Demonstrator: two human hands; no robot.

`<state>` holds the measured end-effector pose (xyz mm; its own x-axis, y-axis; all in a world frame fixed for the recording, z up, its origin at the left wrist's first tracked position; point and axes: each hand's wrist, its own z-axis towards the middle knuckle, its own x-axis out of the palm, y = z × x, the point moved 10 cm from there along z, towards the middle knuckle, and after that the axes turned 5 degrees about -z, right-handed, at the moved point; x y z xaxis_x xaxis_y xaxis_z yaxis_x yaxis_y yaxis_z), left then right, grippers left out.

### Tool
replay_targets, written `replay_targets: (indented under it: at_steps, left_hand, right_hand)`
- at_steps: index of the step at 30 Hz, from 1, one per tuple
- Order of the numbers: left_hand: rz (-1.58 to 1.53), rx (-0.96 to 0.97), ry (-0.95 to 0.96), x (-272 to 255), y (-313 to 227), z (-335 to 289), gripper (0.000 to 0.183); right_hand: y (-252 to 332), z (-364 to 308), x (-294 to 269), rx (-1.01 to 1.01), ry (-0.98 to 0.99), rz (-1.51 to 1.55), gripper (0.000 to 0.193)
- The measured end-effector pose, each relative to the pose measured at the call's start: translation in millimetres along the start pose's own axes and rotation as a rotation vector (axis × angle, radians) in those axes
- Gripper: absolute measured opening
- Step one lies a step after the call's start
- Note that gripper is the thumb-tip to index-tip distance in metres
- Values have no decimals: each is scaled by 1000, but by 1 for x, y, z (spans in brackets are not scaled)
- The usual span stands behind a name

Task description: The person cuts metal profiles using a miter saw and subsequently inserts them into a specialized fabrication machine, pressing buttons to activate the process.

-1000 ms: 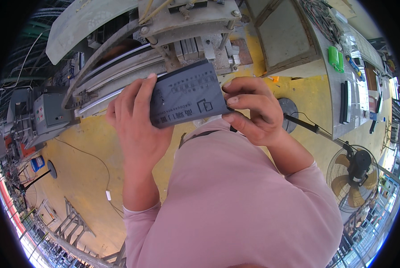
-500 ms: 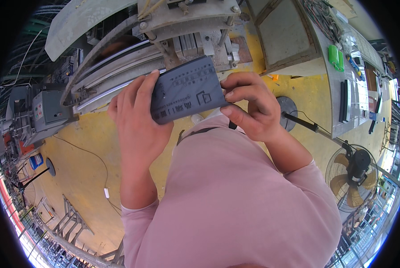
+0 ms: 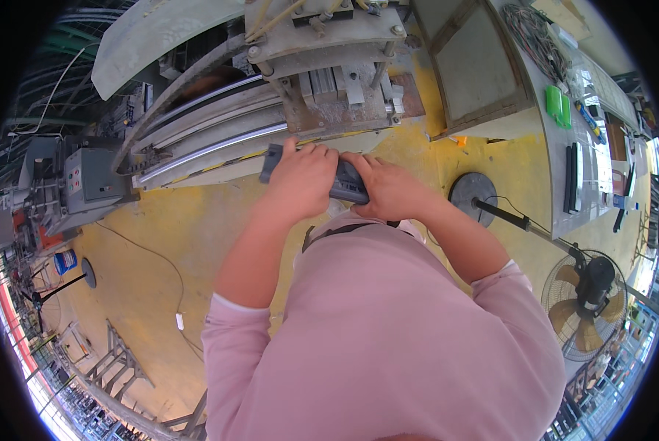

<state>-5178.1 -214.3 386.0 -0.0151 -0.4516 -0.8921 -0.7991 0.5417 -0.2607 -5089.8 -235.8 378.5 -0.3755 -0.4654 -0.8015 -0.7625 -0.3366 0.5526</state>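
A short dark grey profile piece is held in front of my body, above the yellow floor and near the machine's front edge. My left hand is wrapped over its left part, and one end sticks out past the fingers. On its right end my right hand is closed, thumb on the near side and fingers over the top. The two hands almost touch. Most of the piece's face is hidden under them.
Ahead stands a dusty press machine with metal blocks and long rails. A grey control box is at the left. On the right are a workbench with a green object and a standing fan.
The piece has been tilted, so its broad printed face no longer shows, and it sits slightly lower. My left hand has shifted right over it; my right fingers have closed round its end.
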Motion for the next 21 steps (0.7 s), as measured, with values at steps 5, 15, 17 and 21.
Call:
replay_targets:
  at_steps: [5,15,17,21]
  left_hand:
    - [-174,-142,-632,-18,32,14,52]
    - [-1961,-511,-236,126,66,62,52]
    - [-1951,-477,-259,136,78,70,50]
    - [-2050,-470,-365,148,91,78,48]
  right_hand:
    - [-82,1,94,472,174,952,75]
    - [-62,46,110,526,103,1381,64]
    - [-53,49,112,518,128,1381,68]
    - [-55,53,118,537,121,1371,70]
